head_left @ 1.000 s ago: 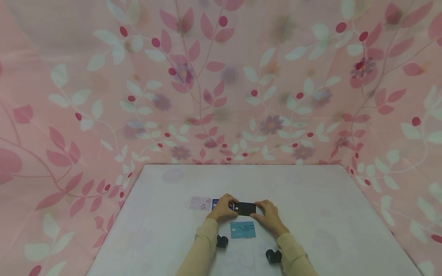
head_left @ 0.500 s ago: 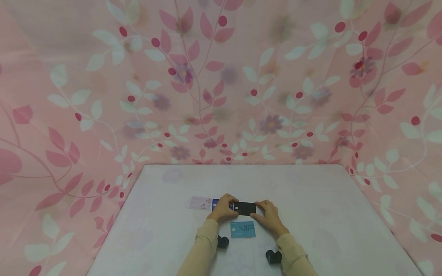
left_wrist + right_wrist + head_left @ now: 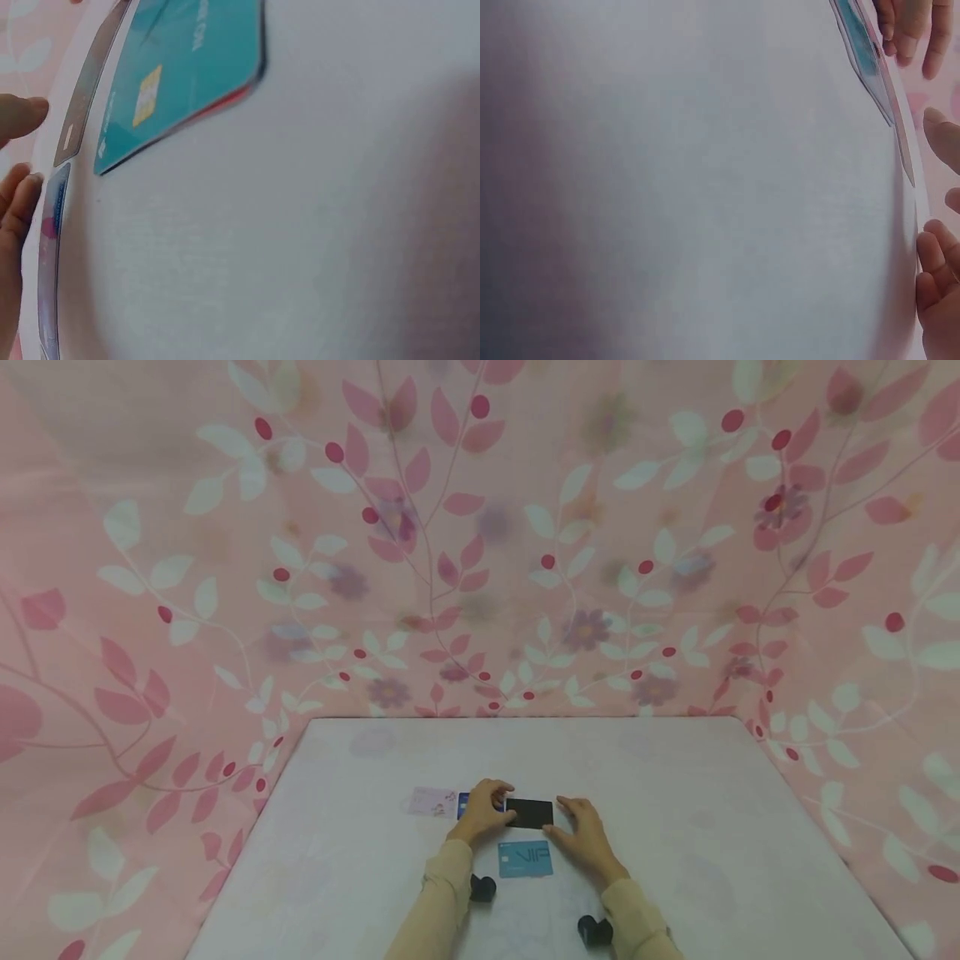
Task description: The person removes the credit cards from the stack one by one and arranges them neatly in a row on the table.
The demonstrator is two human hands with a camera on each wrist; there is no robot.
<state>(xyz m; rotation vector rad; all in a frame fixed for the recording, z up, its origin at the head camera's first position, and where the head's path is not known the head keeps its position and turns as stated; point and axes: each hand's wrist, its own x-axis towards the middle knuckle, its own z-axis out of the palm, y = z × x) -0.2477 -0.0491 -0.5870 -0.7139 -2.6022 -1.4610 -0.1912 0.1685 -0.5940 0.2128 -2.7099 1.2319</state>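
Observation:
A black bank card (image 3: 529,814) lies flat between the two hands in the head view. My left hand (image 3: 482,814) is over its left end, thumb tip by the card and fingers raised and bent loosely. Partly hidden under that hand is a blue card (image 3: 464,802), with a pale pink card (image 3: 432,802) to its left. My right hand (image 3: 587,837) is just off the black card's right edge, thumb and fingers spread around a gap. Nearer the person lies a teal card (image 3: 525,859) marked VIP; its gold chip shows in the left wrist view.
Dark wrist-camera mounts (image 3: 595,932) sit beside both forearms. A white-covered table (image 3: 697,793) carries the cards. Pink floral cloth (image 3: 480,568) hangs behind it and along the sides.
Both hands held the black card by its ends before; now the fingers have lifted and loosened from it. The black card stays in its place in the row.

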